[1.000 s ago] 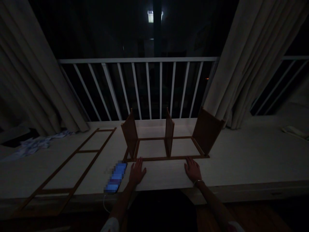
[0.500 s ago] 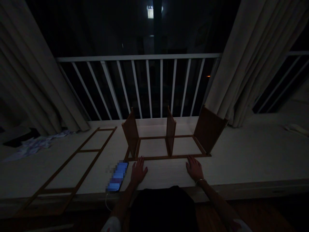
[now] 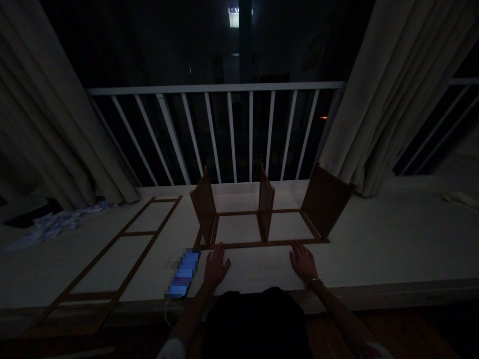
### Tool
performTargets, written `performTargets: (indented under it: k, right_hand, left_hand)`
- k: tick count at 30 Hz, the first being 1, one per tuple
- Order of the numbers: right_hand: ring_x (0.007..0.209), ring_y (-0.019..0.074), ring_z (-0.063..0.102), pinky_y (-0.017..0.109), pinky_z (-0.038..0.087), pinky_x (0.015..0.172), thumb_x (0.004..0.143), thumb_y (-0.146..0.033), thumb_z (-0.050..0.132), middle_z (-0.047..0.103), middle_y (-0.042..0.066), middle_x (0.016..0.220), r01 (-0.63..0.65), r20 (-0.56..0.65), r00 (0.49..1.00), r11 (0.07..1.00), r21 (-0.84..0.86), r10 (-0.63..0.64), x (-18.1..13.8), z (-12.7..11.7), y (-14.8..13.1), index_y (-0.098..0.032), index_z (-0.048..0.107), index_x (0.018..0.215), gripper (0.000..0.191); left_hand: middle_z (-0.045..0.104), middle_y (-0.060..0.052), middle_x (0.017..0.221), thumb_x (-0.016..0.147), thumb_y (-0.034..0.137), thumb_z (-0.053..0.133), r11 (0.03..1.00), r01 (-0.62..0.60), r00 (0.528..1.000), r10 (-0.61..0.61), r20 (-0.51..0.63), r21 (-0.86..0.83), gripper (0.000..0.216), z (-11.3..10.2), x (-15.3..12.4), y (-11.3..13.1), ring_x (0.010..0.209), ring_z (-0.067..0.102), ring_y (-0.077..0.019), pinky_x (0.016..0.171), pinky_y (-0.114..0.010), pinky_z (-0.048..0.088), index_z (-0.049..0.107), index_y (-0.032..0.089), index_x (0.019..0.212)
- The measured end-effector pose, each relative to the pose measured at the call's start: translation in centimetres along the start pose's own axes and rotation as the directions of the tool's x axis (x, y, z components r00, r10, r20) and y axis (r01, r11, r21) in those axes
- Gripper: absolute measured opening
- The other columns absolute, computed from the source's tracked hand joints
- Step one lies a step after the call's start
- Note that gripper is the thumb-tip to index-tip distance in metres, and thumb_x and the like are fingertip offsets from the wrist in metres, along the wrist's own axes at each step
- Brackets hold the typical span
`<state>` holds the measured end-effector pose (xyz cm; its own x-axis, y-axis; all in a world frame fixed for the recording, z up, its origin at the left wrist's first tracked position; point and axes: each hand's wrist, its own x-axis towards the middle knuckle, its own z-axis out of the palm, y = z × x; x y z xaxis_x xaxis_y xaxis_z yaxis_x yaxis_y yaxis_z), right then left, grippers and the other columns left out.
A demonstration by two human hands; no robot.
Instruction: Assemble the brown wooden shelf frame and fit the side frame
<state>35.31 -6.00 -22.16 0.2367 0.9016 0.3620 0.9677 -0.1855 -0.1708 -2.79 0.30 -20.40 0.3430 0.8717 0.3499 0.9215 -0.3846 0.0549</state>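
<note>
A brown frame lies on the pale ledge in front of me, with three brown panels standing up from it: a left panel, a middle panel and a right panel. My left hand rests flat, fingers stretched out, its fingertips at the frame's near rail. Farther right, my right hand lies the same way, fingertips by that rail under the right part of the frame. Neither hand grips anything. A lit phone lies just left of my left hand, its screen blurred out.
A second brown ladder-like frame lies at the left, its near end jutting past the ledge. Crumpled sheets are at the far left. Behind the ledge stand a white railing, a left curtain and a right curtain. A white cable hangs below the phone.
Hardly anything differs. The view has shifted very slightly; both hands stay at the frame's near rail, and the panels stand as before.
</note>
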Motion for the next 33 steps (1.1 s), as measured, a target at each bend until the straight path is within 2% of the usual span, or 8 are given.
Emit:
performTargets:
  k: [13, 20, 27, 33]
  right_hand:
    - [0.119, 0.0214, 0.034, 0.039, 0.021, 0.097, 0.083, -0.033, 0.028, 0.037, 0.007, 0.133, 0.005, 0.006, 1.0, 1.0, 0.002, -0.005, 0.01, -0.63, -0.5, -0.02, 0.032, 0.131, 0.05]
    - [0.119, 0.0213, 0.033, 0.039, 0.02, 0.097, 0.083, -0.034, 0.027, 0.035, 0.005, 0.135, -0.002, 0.0, 1.0, 1.0, -0.003, 0.002, -0.04, -0.23, -0.23, -0.021, 0.03, 0.132, 0.05]
    - [0.12, 0.0211, 0.032, 0.039, 0.019, 0.098, 0.084, -0.034, 0.026, 0.036, 0.007, 0.134, 0.006, -0.013, 1.0, 1.0, 0.007, -0.006, -0.06, -0.09, -0.15, -0.02, 0.03, 0.131, 0.05]
    - [0.12, 0.0215, 0.033, 0.039, 0.019, 0.098, 0.083, -0.034, 0.027, 0.036, 0.006, 0.134, 0.004, -0.003, 1.0, 1.0, -0.001, -0.004, -0.05, -0.08, -0.09, -0.02, 0.03, 0.132, 0.05]
  left_hand:
    - [0.023, -0.008, 0.14, 0.083, 0.037, 0.032, 1.0, -0.005, 1.0, 0.005, -0.012, -0.008, 0.057, -0.12, -0.03, -0.04, 0.129, 0.017, -0.0203, 0.102, -0.041, 0.016, 0.019, 0.018, 0.135]
    - [0.025, -0.007, 0.139, 0.084, 0.035, 0.03, 1.0, -0.009, 1.0, 0.008, -0.008, -0.019, 0.055, -0.18, -0.01, 0.02, 0.129, 0.019, -0.02, 0.102, -0.042, 0.017, 0.02, 0.019, 0.135]
    - [0.023, -0.006, 0.14, 0.083, 0.036, 0.03, 1.0, -0.004, 1.0, 0.004, -0.011, -0.013, 0.056, -0.14, -0.04, 0.07, 0.13, 0.013, -0.0203, 0.102, -0.041, 0.016, 0.02, 0.018, 0.135]
    - [0.024, -0.006, 0.14, 0.084, 0.035, 0.03, 1.0, -0.008, 1.0, 0.008, -0.011, -0.007, 0.055, -0.15, 0.0, 0.1, 0.129, 0.017, -0.0198, 0.102, -0.041, 0.017, 0.02, 0.019, 0.135]
